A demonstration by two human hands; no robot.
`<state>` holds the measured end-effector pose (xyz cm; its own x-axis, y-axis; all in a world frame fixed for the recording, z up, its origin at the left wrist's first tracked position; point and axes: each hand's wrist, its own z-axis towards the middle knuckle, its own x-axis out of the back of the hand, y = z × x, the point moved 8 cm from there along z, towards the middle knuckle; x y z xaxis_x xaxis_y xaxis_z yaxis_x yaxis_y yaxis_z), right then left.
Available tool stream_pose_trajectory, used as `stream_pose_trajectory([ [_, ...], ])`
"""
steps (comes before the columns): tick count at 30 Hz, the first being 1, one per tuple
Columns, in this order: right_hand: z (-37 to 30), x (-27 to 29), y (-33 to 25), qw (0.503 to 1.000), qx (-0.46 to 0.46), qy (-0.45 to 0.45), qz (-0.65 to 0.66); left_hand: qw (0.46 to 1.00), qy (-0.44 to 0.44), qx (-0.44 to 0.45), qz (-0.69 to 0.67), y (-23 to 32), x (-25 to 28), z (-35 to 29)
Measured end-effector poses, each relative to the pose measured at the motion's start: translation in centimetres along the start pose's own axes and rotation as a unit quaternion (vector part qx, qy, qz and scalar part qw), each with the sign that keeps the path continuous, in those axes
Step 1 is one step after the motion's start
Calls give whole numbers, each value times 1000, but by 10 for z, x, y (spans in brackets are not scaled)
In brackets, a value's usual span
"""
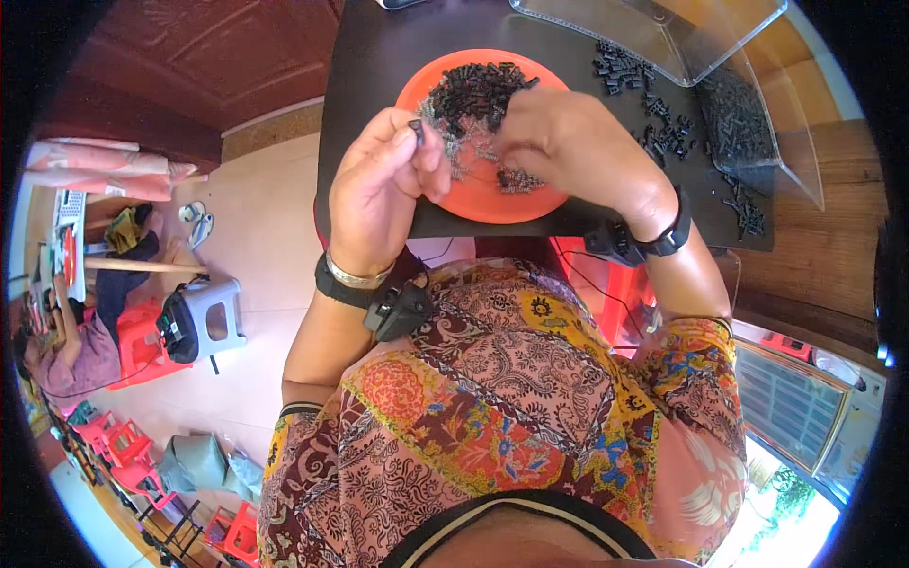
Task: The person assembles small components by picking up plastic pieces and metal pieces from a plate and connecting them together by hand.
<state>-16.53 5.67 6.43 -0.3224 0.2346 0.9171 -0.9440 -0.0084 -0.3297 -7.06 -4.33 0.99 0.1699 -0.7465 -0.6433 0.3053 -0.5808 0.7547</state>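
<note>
An orange plate [464, 205] lies on the dark table in front of me. On it are a heap of small black plastic parts [473, 90] and many small silver pieces that look like coil springs [456, 161]. My left hand [374, 180], over the plate's left edge, is closed, pinching a small black plastic part [417, 131] between thumb and forefinger. My right hand [578, 147] hangs over the right side of the plate, close to the springs. Its fingers are curled and smeared by motion; whether they hold anything is hidden.
More black parts [668, 128] lie scattered on the table [365, 57] to the right. Beside them are a clear plastic bin [663, 28] and another clear container [743, 114] holding black parts. At the left, another person [71, 350] sits near a grey stool [220, 317] and red stools.
</note>
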Motion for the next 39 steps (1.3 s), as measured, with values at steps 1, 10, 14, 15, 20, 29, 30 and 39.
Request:
stream_pose_trajectory([
  [1,-3,-6,2,1000,-2,1,-1,1000,-2,2,-1,1,0,0],
  [10,0,-38,8,996,-61,-15,-67,1000,7,20,-3,-7,5,-3],
  [14,0,-39,9,996,-49,15,-74,1000,10,24,0,-7,6,-5],
  [15,-1,-37,10,995,-42,32,-83,999,14,26,11,-7,6,-5],
  [20,-5,-24,20,995,-76,71,0,999,27,30,34,-8,6,-6],
  [29,-5,-15,36,941,-164,28,295,977,-7,80,197,-17,-9,-2],
  [30,-4,-12,34,938,-142,41,314,974,-11,80,213,-18,-9,-2],
  [39,-4,-9,33,928,-164,25,333,868,-70,-133,473,10,-34,8],
])
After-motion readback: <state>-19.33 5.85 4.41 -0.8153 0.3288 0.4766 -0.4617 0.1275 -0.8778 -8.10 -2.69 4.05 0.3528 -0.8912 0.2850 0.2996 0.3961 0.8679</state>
